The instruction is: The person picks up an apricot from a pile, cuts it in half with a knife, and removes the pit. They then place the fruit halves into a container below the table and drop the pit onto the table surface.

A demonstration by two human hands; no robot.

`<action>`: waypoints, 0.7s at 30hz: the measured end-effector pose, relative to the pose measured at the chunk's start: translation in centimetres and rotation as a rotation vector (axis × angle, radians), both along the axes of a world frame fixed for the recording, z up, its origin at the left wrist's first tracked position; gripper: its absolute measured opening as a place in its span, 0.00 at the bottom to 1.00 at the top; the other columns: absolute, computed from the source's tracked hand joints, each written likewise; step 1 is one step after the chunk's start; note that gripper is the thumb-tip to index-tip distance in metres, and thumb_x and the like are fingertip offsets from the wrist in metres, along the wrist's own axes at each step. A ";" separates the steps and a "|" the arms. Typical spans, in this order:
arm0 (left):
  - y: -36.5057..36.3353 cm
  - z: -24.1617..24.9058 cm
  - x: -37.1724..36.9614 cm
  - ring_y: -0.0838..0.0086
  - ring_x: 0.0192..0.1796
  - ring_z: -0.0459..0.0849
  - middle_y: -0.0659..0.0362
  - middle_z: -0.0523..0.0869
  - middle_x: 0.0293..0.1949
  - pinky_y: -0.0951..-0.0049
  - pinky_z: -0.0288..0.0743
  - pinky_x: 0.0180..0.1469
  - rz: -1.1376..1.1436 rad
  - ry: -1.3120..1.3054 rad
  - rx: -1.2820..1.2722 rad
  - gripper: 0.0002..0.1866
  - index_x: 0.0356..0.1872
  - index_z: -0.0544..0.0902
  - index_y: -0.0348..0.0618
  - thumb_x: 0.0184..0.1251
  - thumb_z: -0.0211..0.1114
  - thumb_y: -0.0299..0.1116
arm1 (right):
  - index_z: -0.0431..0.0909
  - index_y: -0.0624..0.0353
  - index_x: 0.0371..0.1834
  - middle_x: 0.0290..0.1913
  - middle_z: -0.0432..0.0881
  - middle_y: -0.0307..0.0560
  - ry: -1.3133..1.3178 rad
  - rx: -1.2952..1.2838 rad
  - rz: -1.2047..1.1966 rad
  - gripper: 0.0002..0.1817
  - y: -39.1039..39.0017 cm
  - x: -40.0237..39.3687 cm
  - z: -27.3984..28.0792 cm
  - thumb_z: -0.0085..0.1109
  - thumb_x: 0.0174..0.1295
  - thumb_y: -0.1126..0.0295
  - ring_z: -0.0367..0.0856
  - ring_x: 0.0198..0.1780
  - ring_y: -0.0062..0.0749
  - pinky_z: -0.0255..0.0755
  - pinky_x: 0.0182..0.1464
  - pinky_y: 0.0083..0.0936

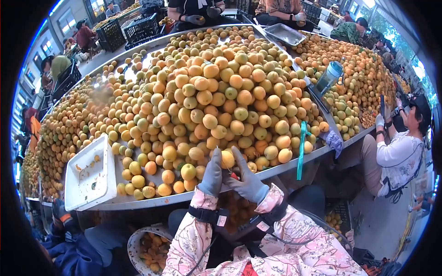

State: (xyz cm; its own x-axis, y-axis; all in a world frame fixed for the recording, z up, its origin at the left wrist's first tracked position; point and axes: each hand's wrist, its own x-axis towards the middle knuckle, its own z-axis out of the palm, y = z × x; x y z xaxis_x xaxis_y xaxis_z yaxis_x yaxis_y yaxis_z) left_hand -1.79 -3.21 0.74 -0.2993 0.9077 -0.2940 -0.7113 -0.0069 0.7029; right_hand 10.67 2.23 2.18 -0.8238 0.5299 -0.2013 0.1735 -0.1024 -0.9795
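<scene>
A large heap of yellow-orange fruit [207, 96] covers the metal table [152, 202]. At its near edge, my left hand [212, 174], in a grey glove, is closed against one side of a yellow fruit [227, 159]. My right hand [246, 179], also gloved in grey, holds the same fruit from the other side. A small red tool [234, 175] shows between my hands, its lower part hidden by my right hand. Loose fruits lie on the metal just left of my left hand, and a teal strap [302, 151] hangs over the table edge to the right.
A white tray [109, 172] with scraps sits at the left edge. Below stands a white bucket [133, 244] of fruit pieces. A blue-lidded bottle [328, 78] and a cloth [334, 141] are right. Co-workers sit around the table, one at right [400, 152].
</scene>
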 end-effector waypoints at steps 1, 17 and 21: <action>-0.1 0.1 0.0 0.74 0.34 0.83 0.58 0.83 0.38 0.78 0.77 0.36 0.004 0.079 -0.014 0.30 0.47 0.77 0.36 0.71 0.47 0.58 | 0.35 0.45 0.76 0.49 0.76 0.47 0.068 -0.036 -0.008 0.47 0.2 0.0 0.5 0.56 0.61 0.78 0.75 0.42 0.21 0.72 0.44 0.18; 0.4 -1.3 0.3 0.79 0.31 0.75 0.59 0.78 0.27 0.76 0.71 0.32 0.203 0.809 -0.087 0.18 0.33 0.75 0.35 0.61 0.64 0.43 | 0.30 0.34 0.75 0.24 0.73 0.41 -0.070 -0.187 0.083 0.52 0.2 0.1 2.8 0.50 0.53 0.81 0.66 0.14 0.21 0.65 0.16 0.21; 0.5 -1.3 0.5 0.81 0.34 0.76 0.61 0.81 0.33 0.78 0.72 0.38 0.101 0.456 -0.078 0.21 0.38 0.79 0.36 0.64 0.60 0.48 | 0.37 0.37 0.74 0.24 0.72 0.43 -0.073 -0.145 0.040 0.48 -0.1 0.4 1.7 0.53 0.55 0.80 0.67 0.14 0.21 0.65 0.15 0.21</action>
